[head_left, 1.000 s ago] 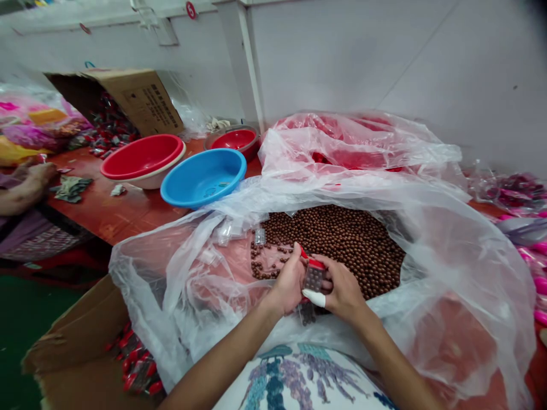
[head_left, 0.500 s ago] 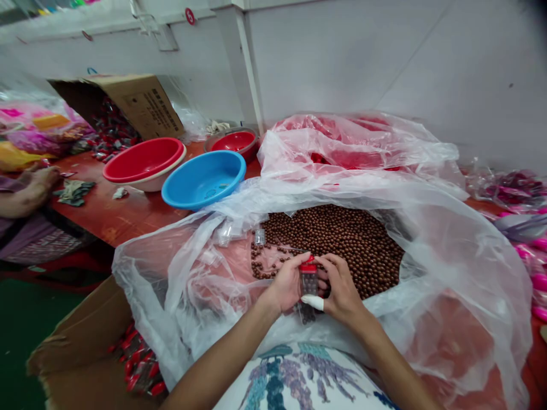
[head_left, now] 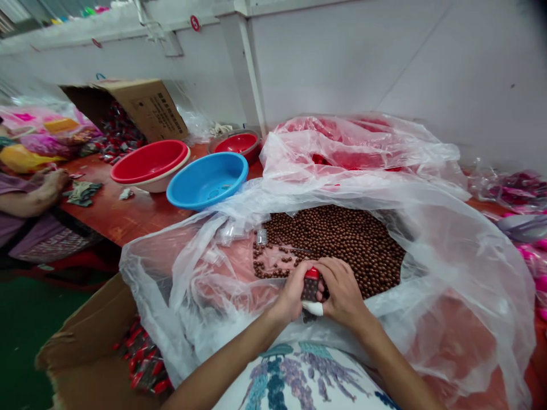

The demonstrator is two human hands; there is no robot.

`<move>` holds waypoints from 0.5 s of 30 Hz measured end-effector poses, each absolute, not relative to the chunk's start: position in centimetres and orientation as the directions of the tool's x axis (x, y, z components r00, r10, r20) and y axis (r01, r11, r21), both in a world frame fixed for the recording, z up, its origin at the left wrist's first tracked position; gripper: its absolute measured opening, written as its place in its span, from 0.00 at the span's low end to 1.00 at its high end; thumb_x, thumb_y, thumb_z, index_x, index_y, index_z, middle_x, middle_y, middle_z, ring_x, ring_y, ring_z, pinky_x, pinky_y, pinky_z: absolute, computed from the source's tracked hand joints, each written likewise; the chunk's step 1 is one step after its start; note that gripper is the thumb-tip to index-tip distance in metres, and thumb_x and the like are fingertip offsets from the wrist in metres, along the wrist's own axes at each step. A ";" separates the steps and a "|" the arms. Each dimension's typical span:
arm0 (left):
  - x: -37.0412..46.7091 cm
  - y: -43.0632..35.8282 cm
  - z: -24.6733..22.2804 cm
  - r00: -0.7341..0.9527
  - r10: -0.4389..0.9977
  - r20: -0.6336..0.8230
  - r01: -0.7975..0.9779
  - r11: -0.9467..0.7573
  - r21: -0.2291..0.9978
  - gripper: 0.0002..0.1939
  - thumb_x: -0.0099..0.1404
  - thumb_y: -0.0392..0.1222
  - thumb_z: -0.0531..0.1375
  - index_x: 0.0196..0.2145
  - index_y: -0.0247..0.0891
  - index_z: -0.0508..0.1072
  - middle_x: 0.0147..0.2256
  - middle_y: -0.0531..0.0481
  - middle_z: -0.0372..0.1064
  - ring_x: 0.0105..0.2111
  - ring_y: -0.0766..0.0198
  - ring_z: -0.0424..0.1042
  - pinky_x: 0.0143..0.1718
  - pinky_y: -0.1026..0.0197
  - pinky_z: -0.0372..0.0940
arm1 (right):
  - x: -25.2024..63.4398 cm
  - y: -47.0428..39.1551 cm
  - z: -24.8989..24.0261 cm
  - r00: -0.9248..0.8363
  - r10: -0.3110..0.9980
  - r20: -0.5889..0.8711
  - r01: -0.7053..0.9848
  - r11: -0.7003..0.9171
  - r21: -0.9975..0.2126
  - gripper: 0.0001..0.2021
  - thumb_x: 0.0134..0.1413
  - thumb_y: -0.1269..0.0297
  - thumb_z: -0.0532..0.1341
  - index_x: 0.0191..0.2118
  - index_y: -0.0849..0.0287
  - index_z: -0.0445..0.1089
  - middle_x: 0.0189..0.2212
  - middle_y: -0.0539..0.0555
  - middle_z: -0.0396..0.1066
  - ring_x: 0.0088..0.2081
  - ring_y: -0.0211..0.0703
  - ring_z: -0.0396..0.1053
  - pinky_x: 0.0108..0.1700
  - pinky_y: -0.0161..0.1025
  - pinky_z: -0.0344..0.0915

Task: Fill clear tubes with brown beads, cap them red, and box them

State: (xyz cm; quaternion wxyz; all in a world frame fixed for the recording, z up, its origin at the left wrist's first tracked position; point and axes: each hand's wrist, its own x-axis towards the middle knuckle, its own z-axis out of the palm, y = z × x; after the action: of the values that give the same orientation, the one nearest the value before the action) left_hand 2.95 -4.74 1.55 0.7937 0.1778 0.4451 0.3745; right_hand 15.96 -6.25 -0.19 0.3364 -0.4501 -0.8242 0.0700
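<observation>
A small clear box with a red cap (head_left: 311,273), filled with brown balls, is held upright between my two hands. My left hand (head_left: 293,293) is closed on its left side. Fingers of my right hand (head_left: 342,290) wrap the right side and top; its thumb wears a white cover and lies low across the front. A second clear box of balls shows partly below, mostly hidden. Just beyond my hands, many loose brown balls (head_left: 333,233) lie heaped on an opened clear plastic sheet (head_left: 461,245). An uncapped clear box (head_left: 261,237) stands at the heap's left edge.
A blue basin (head_left: 209,179) and a red basin (head_left: 149,161) stand at the back left. Behind the heap lies a bag of red pieces (head_left: 359,142). A cardboard box (head_left: 85,347) with capped boxes is at lower left. A co-worker's arm (head_left: 38,196) rests at far left.
My hands have closed in around the box, and my right fingers now fold over the red cap. The box has dropped slightly. The view has shifted a little to the left.
</observation>
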 end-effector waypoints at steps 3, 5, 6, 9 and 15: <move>3.1 -5.4 1.5 0.280 0.786 -0.552 -0.450 0.615 0.647 0.18 0.57 0.49 0.52 0.40 0.35 0.67 0.15 0.56 0.63 0.11 0.68 0.60 0.14 0.67 0.56 | 15.8 -6.7 -0.3 -0.370 0.765 0.527 0.688 0.607 -0.398 0.29 0.40 0.58 0.61 0.51 0.61 0.60 0.48 0.61 0.65 0.51 0.52 0.61 0.57 0.54 0.49; 3.0 -5.8 1.5 0.291 0.812 -0.505 -0.473 0.581 0.662 0.19 0.57 0.48 0.52 0.44 0.36 0.66 0.15 0.56 0.63 0.11 0.69 0.59 0.14 0.68 0.55 | 15.7 -7.1 -0.3 -0.373 0.749 0.547 0.680 0.622 -0.388 0.28 0.41 0.57 0.61 0.51 0.60 0.59 0.48 0.60 0.66 0.51 0.51 0.62 0.58 0.55 0.48; 2.9 -6.0 1.5 0.299 0.824 -0.482 -0.485 0.566 0.667 0.20 0.57 0.47 0.52 0.45 0.36 0.65 0.16 0.56 0.63 0.11 0.69 0.60 0.14 0.68 0.55 | 15.7 -7.2 -0.3 -0.372 0.744 0.554 0.678 0.626 -0.385 0.29 0.41 0.57 0.61 0.51 0.61 0.59 0.48 0.61 0.65 0.51 0.52 0.62 0.58 0.55 0.48; 2.6 -6.2 1.6 0.318 0.850 -0.421 -0.501 0.527 0.687 0.19 0.59 0.48 0.52 0.45 0.37 0.65 0.18 0.55 0.65 0.14 0.68 0.62 0.16 0.67 0.58 | 15.7 -7.6 -0.1 -0.351 0.731 0.585 0.684 0.627 -0.373 0.30 0.42 0.57 0.61 0.53 0.62 0.57 0.48 0.62 0.64 0.53 0.53 0.60 0.58 0.57 0.49; 2.7 -5.9 2.0 0.323 0.862 -0.392 -0.395 0.499 0.772 0.31 0.60 0.64 0.45 0.23 0.32 0.69 0.16 0.49 0.65 0.16 0.67 0.64 0.20 0.66 0.59 | 15.8 -7.3 0.7 -0.345 0.714 0.610 0.701 0.628 -0.339 0.32 0.46 0.59 0.60 0.57 0.62 0.52 0.51 0.62 0.61 0.55 0.54 0.56 0.58 0.58 0.51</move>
State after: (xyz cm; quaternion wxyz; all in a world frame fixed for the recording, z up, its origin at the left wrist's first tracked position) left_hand 2.66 -5.89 2.02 0.7620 0.2843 0.4107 0.4121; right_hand 15.80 -7.30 0.72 0.3764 -0.4313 -0.8199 0.0087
